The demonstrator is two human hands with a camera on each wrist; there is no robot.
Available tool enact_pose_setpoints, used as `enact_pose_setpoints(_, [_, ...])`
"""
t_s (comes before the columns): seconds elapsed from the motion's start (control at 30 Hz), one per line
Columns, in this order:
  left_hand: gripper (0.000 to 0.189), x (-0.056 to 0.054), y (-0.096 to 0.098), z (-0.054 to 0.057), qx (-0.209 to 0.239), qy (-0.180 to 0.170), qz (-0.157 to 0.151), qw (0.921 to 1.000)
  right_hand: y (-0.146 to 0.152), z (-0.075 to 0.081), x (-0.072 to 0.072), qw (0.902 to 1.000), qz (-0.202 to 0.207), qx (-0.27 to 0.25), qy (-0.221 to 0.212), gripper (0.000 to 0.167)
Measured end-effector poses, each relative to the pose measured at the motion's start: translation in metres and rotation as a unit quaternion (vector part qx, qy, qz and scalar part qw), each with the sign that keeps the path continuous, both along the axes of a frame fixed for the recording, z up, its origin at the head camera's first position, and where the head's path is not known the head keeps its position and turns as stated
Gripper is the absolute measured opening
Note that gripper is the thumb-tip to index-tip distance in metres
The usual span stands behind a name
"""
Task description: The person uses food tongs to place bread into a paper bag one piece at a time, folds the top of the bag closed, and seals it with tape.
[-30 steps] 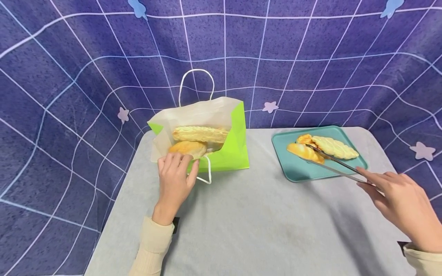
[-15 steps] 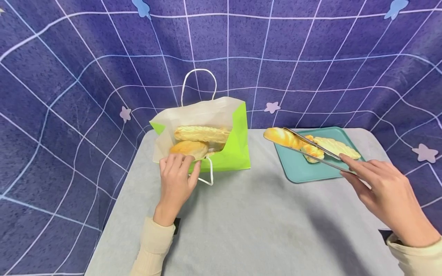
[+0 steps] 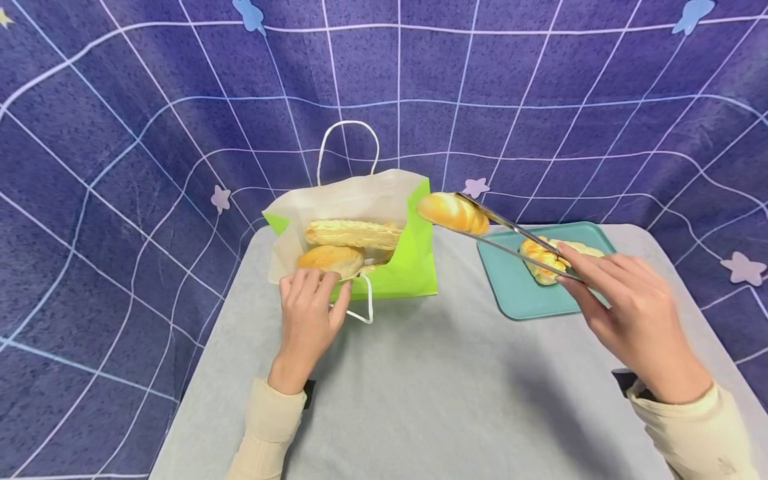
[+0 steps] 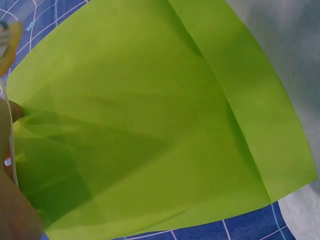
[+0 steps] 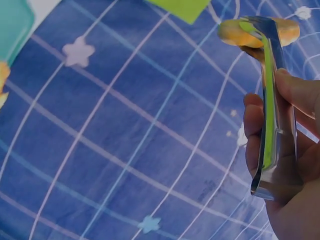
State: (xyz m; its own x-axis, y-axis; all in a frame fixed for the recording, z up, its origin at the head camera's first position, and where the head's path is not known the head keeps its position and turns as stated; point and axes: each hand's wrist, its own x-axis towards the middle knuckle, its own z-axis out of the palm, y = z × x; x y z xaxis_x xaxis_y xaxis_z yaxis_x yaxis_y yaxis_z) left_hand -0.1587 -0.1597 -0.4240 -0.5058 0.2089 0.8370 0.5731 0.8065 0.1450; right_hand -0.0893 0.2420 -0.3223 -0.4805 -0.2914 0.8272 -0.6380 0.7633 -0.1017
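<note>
My right hand (image 3: 636, 313) holds metal tongs (image 5: 282, 125), pinched between thumb and fingers. At their tips is a glossy golden bread roll (image 3: 450, 210), raised in the air and overlapping the right edge of the green paper bag (image 3: 414, 263) in the head view. The bag stands with its mouth spread wide, a long pale loaf (image 3: 354, 233) and a rounded bun (image 3: 330, 259) inside. My left hand (image 3: 309, 320) grips the bag's front rim, fingers over the edge and thumb in front. Green paper fills most of the left wrist view.
A teal tray (image 3: 513, 303) lies at the back right, bearing a golden bread piece (image 3: 540, 260) and a pale braided loaf (image 3: 582, 248) partly behind the right hand. White cord handles (image 3: 350, 123) rise from the bag. A blue gridded curtain (image 3: 420, 80) backs the grey-covered table (image 3: 432, 400).
The tongs have lifted the golden roll off the tray and carried it left toward the bag, the right hand moving along. My left hand keeps its grip on the bag's rim.
</note>
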Motion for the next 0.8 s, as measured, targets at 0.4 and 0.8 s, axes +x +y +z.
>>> enact_pose_setpoints(0.4, [0.017, 0.001, -0.001, 0.0, 0.0, 0.004, 0.01, 0.9999, -0.052, 0.017, -0.026, 0.9957, 0.091, 0.017, 0.008, 0.036])
enact_pose_setpoints(0.8, [0.016, 0.001, -0.001, 0.001, -0.007, -0.005, 0.004, 1.0, -0.081, 0.008, -0.049, 0.993, 0.114, 0.03, -0.01, 0.05])
